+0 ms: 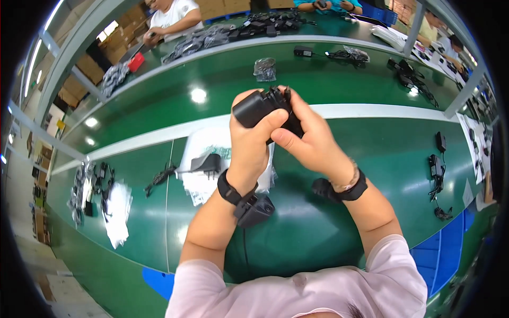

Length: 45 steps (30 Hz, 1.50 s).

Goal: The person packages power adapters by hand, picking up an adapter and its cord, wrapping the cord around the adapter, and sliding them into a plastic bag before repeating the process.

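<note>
My left hand and my right hand are raised together above the green table, both closed around a black power adapter with its coiled black cable bunched at the top. The left thumb presses on the adapter's front face. Each wrist wears a black strap with a small black device. Below the hands, another black adapter lies on a pile of clear plastic bags.
The green table has a white stripe running across it. Bagged adapters and empty bags lie at the left, loose adapters with cables at the right. Other people work at the far bench behind heaps of black cables.
</note>
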{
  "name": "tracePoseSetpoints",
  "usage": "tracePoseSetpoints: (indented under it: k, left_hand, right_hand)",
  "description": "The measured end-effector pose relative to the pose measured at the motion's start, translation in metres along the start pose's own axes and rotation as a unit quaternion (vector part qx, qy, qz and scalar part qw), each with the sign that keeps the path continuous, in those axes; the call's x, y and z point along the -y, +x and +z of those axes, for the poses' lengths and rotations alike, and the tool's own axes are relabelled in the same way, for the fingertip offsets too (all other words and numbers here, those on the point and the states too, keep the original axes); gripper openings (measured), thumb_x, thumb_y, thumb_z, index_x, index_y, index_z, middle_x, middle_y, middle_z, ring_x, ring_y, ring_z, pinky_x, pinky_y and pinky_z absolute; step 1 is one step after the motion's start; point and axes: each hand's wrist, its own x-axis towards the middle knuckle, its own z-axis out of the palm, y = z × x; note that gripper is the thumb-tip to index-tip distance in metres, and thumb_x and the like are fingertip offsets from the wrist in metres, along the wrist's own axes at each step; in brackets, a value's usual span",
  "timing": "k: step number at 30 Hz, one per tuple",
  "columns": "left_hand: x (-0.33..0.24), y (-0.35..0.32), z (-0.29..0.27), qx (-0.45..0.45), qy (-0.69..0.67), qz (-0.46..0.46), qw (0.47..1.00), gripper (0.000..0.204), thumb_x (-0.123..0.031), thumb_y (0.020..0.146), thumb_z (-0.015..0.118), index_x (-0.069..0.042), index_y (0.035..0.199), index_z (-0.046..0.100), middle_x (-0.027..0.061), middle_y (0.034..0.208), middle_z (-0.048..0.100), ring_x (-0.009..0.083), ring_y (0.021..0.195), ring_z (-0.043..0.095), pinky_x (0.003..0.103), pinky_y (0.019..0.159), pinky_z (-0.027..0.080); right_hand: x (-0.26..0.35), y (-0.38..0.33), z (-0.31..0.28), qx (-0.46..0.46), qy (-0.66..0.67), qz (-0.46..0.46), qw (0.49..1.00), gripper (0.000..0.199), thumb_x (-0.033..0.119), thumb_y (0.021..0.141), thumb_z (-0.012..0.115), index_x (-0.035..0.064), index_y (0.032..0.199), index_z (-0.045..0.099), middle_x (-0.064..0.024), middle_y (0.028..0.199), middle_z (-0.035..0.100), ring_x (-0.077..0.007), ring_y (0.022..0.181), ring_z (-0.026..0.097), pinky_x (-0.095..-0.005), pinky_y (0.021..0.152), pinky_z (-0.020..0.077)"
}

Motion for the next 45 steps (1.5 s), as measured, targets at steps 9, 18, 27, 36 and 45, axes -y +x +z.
tracePoseSetpoints:
  k: [9, 18, 27, 36, 45]
  left_hand:
    - [-0.004, 0.003, -0.006, 0.087, -0.106, -0.074, 0.988, 0.054, -0.029, 0.072, 0.072, -0.007, 0.115, 0.046, 0.0060, 0.100, 0.055, 0.0194, 0.087, 0.056, 0.033, 0.076, 0.047]
    - [0.017, -0.042, -0.058, 0.046, 0.816, -0.004, 0.576, 0.049, -0.036, 0.068, 0.070, 0.004, 0.093, 0.057, 0.0215, 0.088, 0.056, 0.0350, 0.076, 0.059, 0.039, 0.065, 0.050]
    - [0.018, -0.030, -0.093, 0.063, 0.852, -0.045, 0.518, 0.022, -0.017, 0.073, 0.062, 0.004, 0.074, 0.059, 0.0235, 0.071, 0.058, 0.0369, 0.068, 0.060, 0.042, 0.062, 0.049]
    - [-0.015, -0.029, -0.087, 0.004, 0.710, -0.114, 0.695, 0.019, -0.014, 0.075, 0.055, 0.003, 0.066, 0.059, 0.0235, 0.066, 0.058, 0.0363, 0.068, 0.059, 0.040, 0.063, 0.049]
    - [0.024, -0.032, -0.067, 0.069, 0.896, 0.085, 0.430, 0.033, -0.029, 0.072, 0.063, 0.004, 0.068, 0.062, 0.0230, 0.070, 0.058, 0.0364, 0.072, 0.058, 0.040, 0.064, 0.049]
  right_hand:
    - [-0.010, 0.007, -0.016, -0.047, -0.048, 0.029, 0.997, 0.047, 0.010, 0.081, 0.060, -0.0034, 0.122, 0.043, -0.0074, 0.104, 0.058, -0.0153, 0.085, 0.058, -0.0235, 0.077, 0.0447]
    - [0.022, 0.014, -0.072, -0.219, 0.159, 0.045, 0.962, 0.038, 0.007, 0.081, 0.059, -0.0035, 0.116, 0.049, -0.0050, 0.096, 0.060, -0.0088, 0.075, 0.056, -0.0184, 0.069, 0.0440]
    - [0.030, 0.011, -0.064, -0.267, 0.118, -0.013, 0.956, 0.043, 0.010, 0.081, 0.063, -0.0069, 0.118, 0.047, -0.0051, 0.099, 0.059, -0.0083, 0.086, 0.055, -0.0192, 0.077, 0.0428]
    - [0.034, 0.009, -0.074, -0.253, 0.122, -0.040, 0.959, 0.044, 0.009, 0.080, 0.063, -0.0072, 0.118, 0.047, -0.0056, 0.102, 0.059, -0.0089, 0.089, 0.054, -0.0202, 0.080, 0.0417]
    - [0.036, 0.010, -0.075, -0.245, 0.118, -0.041, 0.961, 0.044, 0.009, 0.080, 0.063, -0.0074, 0.118, 0.048, -0.0052, 0.101, 0.058, -0.0087, 0.089, 0.054, -0.0196, 0.080, 0.0413]
